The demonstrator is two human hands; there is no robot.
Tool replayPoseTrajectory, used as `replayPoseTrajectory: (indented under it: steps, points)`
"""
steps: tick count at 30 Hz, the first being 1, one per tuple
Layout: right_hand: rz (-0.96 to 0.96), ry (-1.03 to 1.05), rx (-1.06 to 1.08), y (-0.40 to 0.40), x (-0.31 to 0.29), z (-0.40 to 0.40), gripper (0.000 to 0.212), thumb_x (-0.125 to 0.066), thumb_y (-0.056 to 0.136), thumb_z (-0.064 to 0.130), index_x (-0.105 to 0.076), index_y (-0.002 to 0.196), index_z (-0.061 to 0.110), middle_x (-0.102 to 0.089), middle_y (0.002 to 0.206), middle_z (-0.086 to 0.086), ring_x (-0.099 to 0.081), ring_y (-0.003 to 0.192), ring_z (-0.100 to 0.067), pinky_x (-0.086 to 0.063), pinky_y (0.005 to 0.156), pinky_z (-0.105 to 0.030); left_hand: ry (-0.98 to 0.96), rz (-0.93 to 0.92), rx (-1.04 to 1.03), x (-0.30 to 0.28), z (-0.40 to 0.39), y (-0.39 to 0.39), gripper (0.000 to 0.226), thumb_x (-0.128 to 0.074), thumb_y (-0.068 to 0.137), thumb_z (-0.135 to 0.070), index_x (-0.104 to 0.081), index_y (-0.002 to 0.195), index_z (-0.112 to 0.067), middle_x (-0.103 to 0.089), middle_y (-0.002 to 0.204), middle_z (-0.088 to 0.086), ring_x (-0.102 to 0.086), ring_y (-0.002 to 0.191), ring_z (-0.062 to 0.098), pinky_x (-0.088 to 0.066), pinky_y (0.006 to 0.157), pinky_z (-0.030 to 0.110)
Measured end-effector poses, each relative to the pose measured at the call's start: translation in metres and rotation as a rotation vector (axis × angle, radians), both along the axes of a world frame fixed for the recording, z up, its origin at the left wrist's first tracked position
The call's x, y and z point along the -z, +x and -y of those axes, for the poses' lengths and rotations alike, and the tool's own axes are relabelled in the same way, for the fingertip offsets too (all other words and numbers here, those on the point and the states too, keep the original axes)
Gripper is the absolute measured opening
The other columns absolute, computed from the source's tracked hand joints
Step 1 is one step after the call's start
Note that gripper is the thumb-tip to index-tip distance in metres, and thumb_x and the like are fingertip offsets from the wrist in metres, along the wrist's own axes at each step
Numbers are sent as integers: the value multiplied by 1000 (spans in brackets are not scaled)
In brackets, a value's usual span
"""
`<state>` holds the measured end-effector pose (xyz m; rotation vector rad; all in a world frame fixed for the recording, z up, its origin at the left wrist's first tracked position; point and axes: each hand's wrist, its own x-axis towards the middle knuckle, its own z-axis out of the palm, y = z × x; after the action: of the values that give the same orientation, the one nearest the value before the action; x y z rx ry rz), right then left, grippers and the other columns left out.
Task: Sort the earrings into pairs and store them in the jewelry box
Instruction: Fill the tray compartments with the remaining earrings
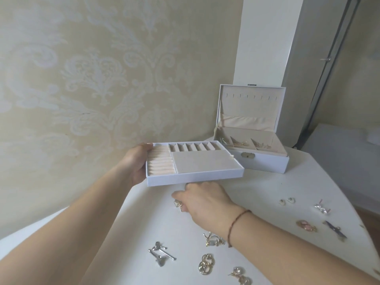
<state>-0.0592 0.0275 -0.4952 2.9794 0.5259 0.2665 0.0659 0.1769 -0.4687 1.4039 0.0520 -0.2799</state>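
Left hand: the left hand (137, 161) grips the left end of a white rectangular insert tray (193, 177) with beige velvet lining, held above the white tabletop (267, 188) at frame centre.
Right hand: the right hand (205, 199) is below the tray, fingers curled around a gold geometric wire earring (178, 203).
Jewelry box: the white leatherette jewelry box (265, 163) stands open, centre right.
Remaining earrings: the loose paired earrings (206, 264) lie along the lower frame.
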Motion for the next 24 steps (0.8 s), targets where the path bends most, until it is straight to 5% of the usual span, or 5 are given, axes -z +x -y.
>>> replayPoseTrajectory:
  steps: [4,7,9,16,24]
  points:
    - [-28,-30,8,-1,3,-7,27,-49,88,0,-59,106,18,-59,104,-7,-62,90,-32,-32,54,-28,-7,-4,-5,3,0,0,23,-38,103,-24,-55,98,-9,-62,80,10,-63,68,24,-49,58,35]
    - [-67,37,-13,-3,4,-9,15,-53,93,13,-56,107,18,-60,106,-6,-60,94,-31,-44,67,-33,-3,16,3,6,-1,0,23,-37,103,-24,-55,99,-9,-62,83,11,-63,71,25,-50,60,36]
    - [-107,123,-12,-5,3,-9,10,-55,94,23,-54,104,21,-60,106,-4,-58,96,-30,-40,68,-32,-10,19,-4,8,-1,-1,22,-38,103,-24,-55,99,-10,-63,85,11,-63,73,26,-50,62,36]
    - [-129,159,-118,-11,5,-16,14,-49,92,22,-54,104,24,-59,103,-4,-56,95,-29,-43,71,-32,-5,57,-10,14,-4,-3,21,-39,103,-22,-56,95,-11,-62,84,11,-62,74,27,-52,68,38]
    - [-139,144,-144,-17,2,-18,19,-47,93,20,-56,110,22,-59,108,-7,-57,97,-33,-31,68,-31,72,118,6,20,-10,-6,24,-37,104,-17,-59,98,-10,-63,83,9,-62,69,22,-51,62,33]
